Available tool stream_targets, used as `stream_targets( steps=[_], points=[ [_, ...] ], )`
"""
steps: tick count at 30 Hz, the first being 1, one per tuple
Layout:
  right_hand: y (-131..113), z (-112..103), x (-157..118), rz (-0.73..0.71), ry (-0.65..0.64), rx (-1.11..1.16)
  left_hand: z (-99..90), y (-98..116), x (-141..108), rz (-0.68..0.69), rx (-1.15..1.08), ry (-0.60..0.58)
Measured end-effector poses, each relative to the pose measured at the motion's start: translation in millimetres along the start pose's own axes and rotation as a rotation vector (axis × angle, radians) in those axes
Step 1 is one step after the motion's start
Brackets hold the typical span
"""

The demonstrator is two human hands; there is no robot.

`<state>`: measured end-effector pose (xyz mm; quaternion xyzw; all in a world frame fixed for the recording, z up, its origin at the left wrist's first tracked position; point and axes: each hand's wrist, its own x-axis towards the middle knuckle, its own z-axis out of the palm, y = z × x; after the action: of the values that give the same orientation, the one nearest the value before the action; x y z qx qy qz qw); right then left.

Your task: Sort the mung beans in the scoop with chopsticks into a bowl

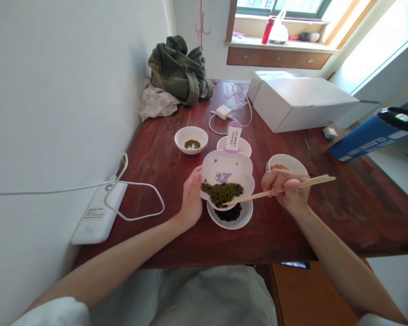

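Observation:
My left hand [192, 199] grips the left edge of a scalloped purple-rimmed bowl [224, 163] printed with a cartoon figure. The bowl is tilted toward me, and green beans [222, 194] have gathered along its near side. In my right hand [289, 188] is a pair of wooden chopsticks [258, 195], their tips at the beans by the near rim. Partly hidden under the scalloped bowl is a white bowl [230, 225] of small black items, perhaps beans. To the left, another white bowl [180, 140] holds some green beans. Behind my right hand stands a white bowl [294, 160] with yellowish pieces.
Beyond the scalloped bowl stands a white bowl [245, 144] with a printed label [233, 138] before it. A charger [223, 112] with cable, a white box [302, 99], a green bag [180, 68], a blue bottle [370, 136] and a white power strip [100, 213] surround the workspace.

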<state>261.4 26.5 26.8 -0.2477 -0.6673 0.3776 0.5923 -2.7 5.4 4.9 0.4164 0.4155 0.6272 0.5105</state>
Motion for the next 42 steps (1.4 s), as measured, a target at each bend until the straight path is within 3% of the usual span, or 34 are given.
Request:
stream_targets(
  steps=[13, 21, 42],
  points=[
    [-3.8, 1.6, 1.4, 0.021, -0.005, 0.000, 0.1, 0.2, -0.4, 0.008, 0.004, -0.002],
    [-0.3, -3.6, 1.8, 0.090, -0.075, 0.011, 0.5, 0.1, -1.0, 0.020, 0.017, -0.002],
    [3.1, 4.9, 8.2, 0.181, -0.018, 0.172, 1.7, 3.3, 0.4, 0.025, 0.018, -0.014]
  ],
)
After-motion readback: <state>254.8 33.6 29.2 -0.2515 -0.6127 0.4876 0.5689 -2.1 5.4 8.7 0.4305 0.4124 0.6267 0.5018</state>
